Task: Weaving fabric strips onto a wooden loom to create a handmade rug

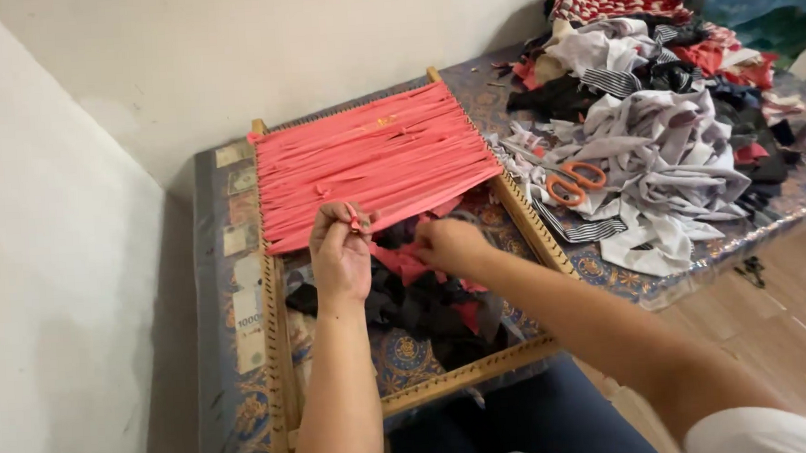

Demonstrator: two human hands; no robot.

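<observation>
The left hand [340, 248] pinched a soft, limp pink fabric strip [359, 223] at the near edge of the wooden loom frame [276, 353], best gripped by its end, while the right hand [447, 244] closed on scraps [425, 299].

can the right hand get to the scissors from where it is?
Probably yes. The right hand is in the scraps inside the frame; the scissors lie uncovered on the cloth pile just beyond that rail, with nothing between.
</observation>
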